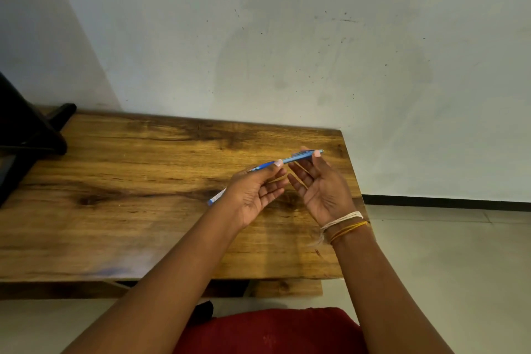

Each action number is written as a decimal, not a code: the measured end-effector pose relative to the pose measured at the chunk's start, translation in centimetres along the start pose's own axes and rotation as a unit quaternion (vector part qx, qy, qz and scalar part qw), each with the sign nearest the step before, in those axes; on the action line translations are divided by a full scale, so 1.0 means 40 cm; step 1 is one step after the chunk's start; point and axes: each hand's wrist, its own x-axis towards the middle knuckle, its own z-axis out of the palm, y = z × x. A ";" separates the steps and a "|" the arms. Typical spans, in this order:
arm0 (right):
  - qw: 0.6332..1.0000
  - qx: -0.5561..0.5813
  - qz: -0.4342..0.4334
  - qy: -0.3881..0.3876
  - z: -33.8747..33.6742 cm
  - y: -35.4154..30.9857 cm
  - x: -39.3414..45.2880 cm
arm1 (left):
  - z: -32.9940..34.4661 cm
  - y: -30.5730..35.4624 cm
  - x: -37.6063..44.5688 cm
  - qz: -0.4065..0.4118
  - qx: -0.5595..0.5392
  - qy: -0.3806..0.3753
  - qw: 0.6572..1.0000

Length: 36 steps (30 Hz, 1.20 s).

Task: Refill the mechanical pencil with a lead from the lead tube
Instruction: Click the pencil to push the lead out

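A blue mechanical pencil (298,157) is held level above the wooden table (129,181), slanting up to the right. My left hand (255,195) pinches its left end between thumb and fingers. My right hand (321,190) grips the right end, with the thumb near the cap. A short blue and white tube end, likely the lead tube (215,198), pokes out from behind my left hand. I cannot tell whether it lies on the table or sits in that hand.
A black stand (31,129) occupies the table's far left. A pale wall runs right behind the table. The table's right edge (355,181) drops to a light tiled floor. Red cloth (273,330) covers my lap below the front edge.
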 end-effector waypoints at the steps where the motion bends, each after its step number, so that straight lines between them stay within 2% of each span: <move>1: 1.000 0.005 0.007 -0.011 0.003 0.003 0.001 | 0.001 -0.003 0.000 0.001 0.002 -0.002 1.000; 4: 0.999 0.037 0.014 -0.018 0.012 0.004 0.006 | -0.002 -0.005 0.002 0.005 0.023 -0.019 1.000; 7: 0.993 0.117 0.008 0.014 0.011 -0.007 0.011 | -0.011 0.000 0.001 -0.008 0.093 -0.042 0.995; 12: 0.977 0.210 -0.001 0.023 -0.012 -0.037 0.019 | -0.035 0.014 0.003 -0.034 0.138 -0.021 0.990; 16: 0.978 0.208 0.007 -0.031 -0.027 -0.048 0.013 | -0.049 0.021 -0.005 -0.076 0.169 -0.017 0.983; 24: 0.977 0.208 0.009 0.040 -0.024 -0.062 0.006 | -0.062 0.013 -0.018 -0.143 0.195 -0.034 0.970; 36: 0.986 0.165 -0.003 -0.001 -0.009 -0.059 -0.001 | -0.067 0.002 -0.016 -0.175 0.195 -0.055 0.964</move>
